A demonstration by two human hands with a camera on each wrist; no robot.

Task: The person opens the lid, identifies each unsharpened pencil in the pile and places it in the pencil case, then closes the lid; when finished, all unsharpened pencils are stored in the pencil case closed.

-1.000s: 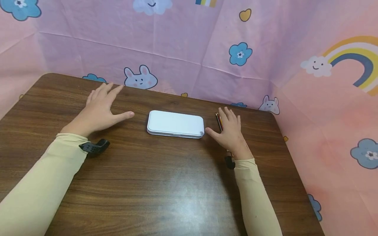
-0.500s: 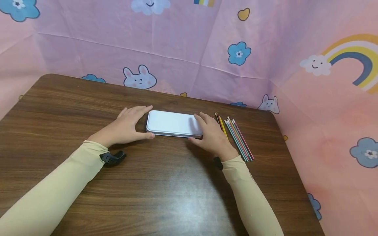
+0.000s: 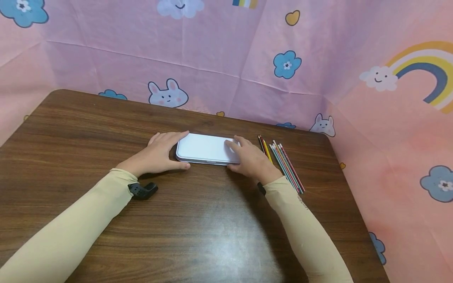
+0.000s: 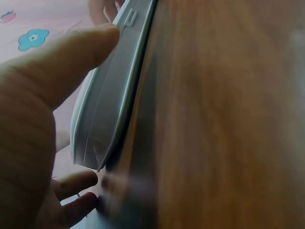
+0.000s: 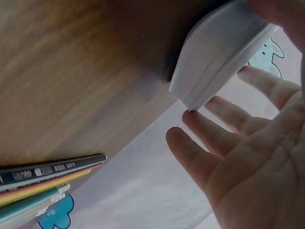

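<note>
On the brown wood-grain surface (image 3: 198,220), a white pencil case (image 3: 205,147), long axis left to right, directly right of the left hand (image 3: 159,155) and directly left of the right hand (image 3: 254,161), about equally near both. Left hand spread around the left end, thumb before the front side; right hand likewise unclenched over the right end, firm contact at either end impossible to tell. Just right of the right hand, pencils (image 3: 287,167) in 2 clusters; smallest, a latch (image 3: 211,162) midway along the front side.

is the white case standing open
No, the white case lies on the table with its lid flat and closed.
</note>
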